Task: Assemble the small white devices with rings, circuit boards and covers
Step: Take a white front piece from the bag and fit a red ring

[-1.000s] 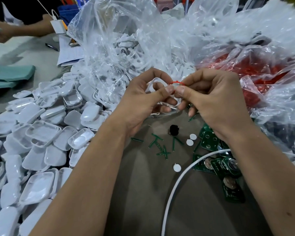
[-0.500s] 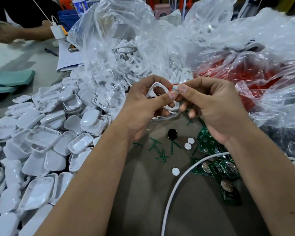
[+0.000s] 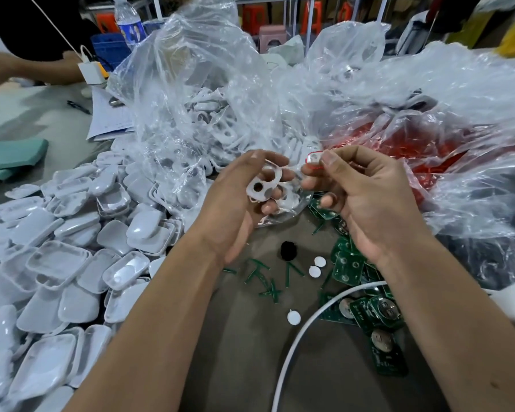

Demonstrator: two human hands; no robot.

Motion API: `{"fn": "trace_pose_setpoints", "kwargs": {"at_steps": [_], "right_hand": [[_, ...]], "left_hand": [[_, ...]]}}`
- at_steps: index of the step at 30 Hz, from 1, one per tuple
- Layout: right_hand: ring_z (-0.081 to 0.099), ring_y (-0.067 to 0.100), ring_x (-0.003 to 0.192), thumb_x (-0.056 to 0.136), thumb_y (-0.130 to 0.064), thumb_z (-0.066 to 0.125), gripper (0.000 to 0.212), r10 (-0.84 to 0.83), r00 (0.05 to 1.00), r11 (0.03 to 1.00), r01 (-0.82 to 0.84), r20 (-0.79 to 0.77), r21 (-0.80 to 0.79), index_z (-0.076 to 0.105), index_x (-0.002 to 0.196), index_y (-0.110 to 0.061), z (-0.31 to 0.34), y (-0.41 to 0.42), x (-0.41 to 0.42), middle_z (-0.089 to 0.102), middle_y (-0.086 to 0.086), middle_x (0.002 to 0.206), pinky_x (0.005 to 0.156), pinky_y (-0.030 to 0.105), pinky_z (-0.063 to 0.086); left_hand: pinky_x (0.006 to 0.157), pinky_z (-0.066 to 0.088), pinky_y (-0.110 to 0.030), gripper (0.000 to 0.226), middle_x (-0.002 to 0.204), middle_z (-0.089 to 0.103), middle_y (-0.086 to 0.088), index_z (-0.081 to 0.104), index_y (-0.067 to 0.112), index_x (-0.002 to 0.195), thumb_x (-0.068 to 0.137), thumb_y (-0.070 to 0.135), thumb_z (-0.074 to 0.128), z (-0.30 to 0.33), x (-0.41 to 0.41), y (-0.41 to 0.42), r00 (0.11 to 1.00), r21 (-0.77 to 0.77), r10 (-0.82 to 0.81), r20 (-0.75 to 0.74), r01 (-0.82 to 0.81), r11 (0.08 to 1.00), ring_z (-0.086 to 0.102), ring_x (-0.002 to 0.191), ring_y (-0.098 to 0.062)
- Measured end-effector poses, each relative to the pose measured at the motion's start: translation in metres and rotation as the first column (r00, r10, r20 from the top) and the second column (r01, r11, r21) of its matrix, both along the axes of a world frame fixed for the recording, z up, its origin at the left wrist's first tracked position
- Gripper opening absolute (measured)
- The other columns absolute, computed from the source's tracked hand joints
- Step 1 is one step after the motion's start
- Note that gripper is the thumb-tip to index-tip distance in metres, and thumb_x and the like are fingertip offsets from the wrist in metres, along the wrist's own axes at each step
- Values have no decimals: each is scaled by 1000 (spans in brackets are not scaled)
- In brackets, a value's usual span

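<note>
White device shell [image 3: 263, 185], centre of frame, is held in the curled fingers of the left hand [image 3: 238, 203]. It looks light, rigid, thin-walled and smooth; grip by the outer edges. The right hand [image 3: 366, 191] pinches a small red ring [image 3: 313, 160], which looks thin and flexible.

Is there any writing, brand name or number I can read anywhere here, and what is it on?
None can be read.
Water bottle: blue label, print blurred.
Paper sheet: faint lines, too small.
Circuit boards: markings too small.
White housing in the left hand: no text shows.
</note>
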State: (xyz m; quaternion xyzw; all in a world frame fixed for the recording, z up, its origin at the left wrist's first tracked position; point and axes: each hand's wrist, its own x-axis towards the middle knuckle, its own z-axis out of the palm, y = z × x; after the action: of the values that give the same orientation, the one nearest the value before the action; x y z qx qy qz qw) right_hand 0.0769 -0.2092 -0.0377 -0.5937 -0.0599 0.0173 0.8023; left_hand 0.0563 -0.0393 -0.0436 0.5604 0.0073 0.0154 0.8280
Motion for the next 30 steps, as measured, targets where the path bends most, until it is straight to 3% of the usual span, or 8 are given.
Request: {"fn": "trace_pose_setpoints", "kwargs": {"at_steps": [3, 6, 9, 14, 19, 22, 26, 30], "right_hand": [[70, 19, 64, 98, -8, 68, 7, -13, 1000, 999, 13, 19, -38, 71, 92, -5, -2, 1, 0, 76, 14, 82, 47, 20, 49], [66, 18, 63, 97, -7, 70, 7, -34, 999, 995, 36, 30, -88, 76, 97, -5, -3, 2, 2, 74, 10, 78, 46, 20, 49], [64, 15, 68, 98, -8, 68, 13, -48, 999, 992, 50, 25, -116, 81, 99, -13, -4, 0, 3, 72, 6, 80, 46, 21, 48], [67, 18, 60, 97, -5, 69, 10, -63, 995, 989, 72, 76, -132, 75, 105, -8, -6, 1, 5, 73, 11, 79, 50, 22, 52], [72, 18, 62, 91, -4, 77, 11, -91, 982, 949, 136, 164, -285, 78, 85, -13, -10, 0, 6, 77, 9, 74, 57, 20, 55], [76, 20, 66, 89, -4, 79, 11, -81, 977, 935, 143, 197, -324, 80, 87, -15, -10, 0, 5, 78, 6, 75, 60, 20, 57], [74, 15, 64, 86, -11, 84, 11, -102, 955, 874, 219, 278, -433, 80, 85, -22, -11, -1, 6, 78, -4, 75, 57, 22, 56], [73, 9, 67, 84, -15, 85, 11, -145, 929, 810, 309, 341, -498, 79, 83, -24, -10, -1, 6, 76, -10, 74, 65, 32, 62]], "left_hand": [[55, 38, -23, 31, 96, 67, -18, 64, 0, 109, 110, 16, 37, 1, 0, -1, 999, -19, 8, -31, -8, 1000, 50, 68, -16], [56, 43, -21, 24, 91, 67, -11, 68, 5, 108, 108, 12, 46, -1, 0, -2, 999, 29, -14, -36, 15, 999, 51, 72, -14], [51, 45, -18, 10, 79, 63, -4, 69, 5, 106, 99, 7, 63, -4, 0, -2, 1000, 186, -21, 1, 20, 982, 53, 65, -13], [49, 43, -18, 20, 77, 64, -4, 71, 4, 101, 84, 3, 81, -9, -2, 1, 1000, 409, 7, -10, -2, 913, 51, 53, -12], [65, 59, -23, 22, 100, 75, -19, 70, 2, 115, 98, -5, 59, -3, -4, -1, 998, 287, -33, -54, 47, 957, 71, 72, -22], [80, 64, -39, 36, 101, 73, -16, 66, 1, 122, 97, -17, 46, -4, -4, -5, 999, 269, -32, -32, 39, 962, 75, 80, -30], [76, 64, -49, 32, 98, 76, -16, 66, 10, 120, 98, -10, 55, -10, -2, -15, 997, 412, 51, 56, -70, 909, 77, 78, -29], [70, 64, -40, 18, 88, 78, -12, 67, 8, 112, 98, -1, 61, -14, -2, -20, 996, 381, 81, 38, -89, 920, 78, 75, -30]]}}
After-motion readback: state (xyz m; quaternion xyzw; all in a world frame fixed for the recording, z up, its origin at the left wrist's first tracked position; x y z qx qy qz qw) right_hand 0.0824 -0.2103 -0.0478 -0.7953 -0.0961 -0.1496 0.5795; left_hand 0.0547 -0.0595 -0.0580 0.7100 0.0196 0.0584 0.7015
